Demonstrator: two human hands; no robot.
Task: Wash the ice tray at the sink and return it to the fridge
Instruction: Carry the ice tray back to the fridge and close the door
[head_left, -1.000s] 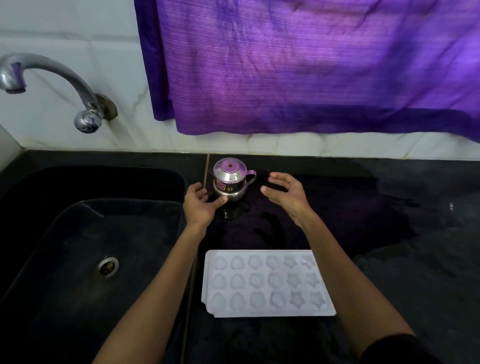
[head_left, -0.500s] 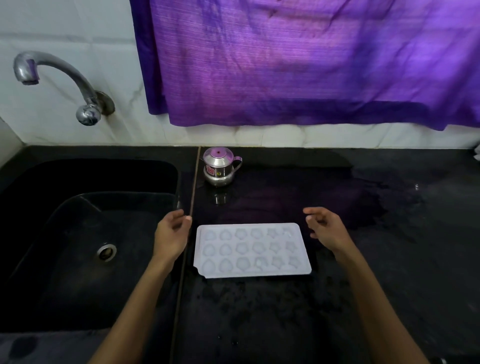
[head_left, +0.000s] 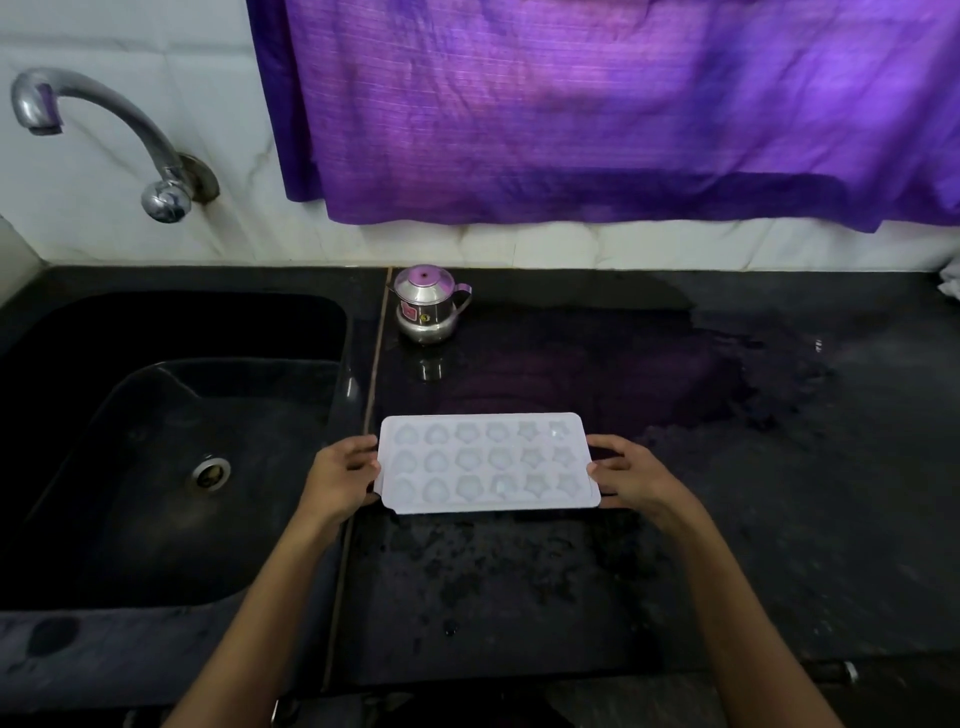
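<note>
One ice tray (head_left: 488, 462), eighteen moulds, right of the sink (head_left: 171, 447); left hand (head_left: 340, 480) and right hand (head_left: 631, 475) apparently grip its ends.

Small steel pot (head_left: 428, 310) at the far side of the table, pink sticker on its belly, lettering too small to read, round yellow sticker beside it with what looks like the digit 3, no other readable text

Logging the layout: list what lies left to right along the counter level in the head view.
Sink → drain → left hand → ice tray → right hand.
</note>
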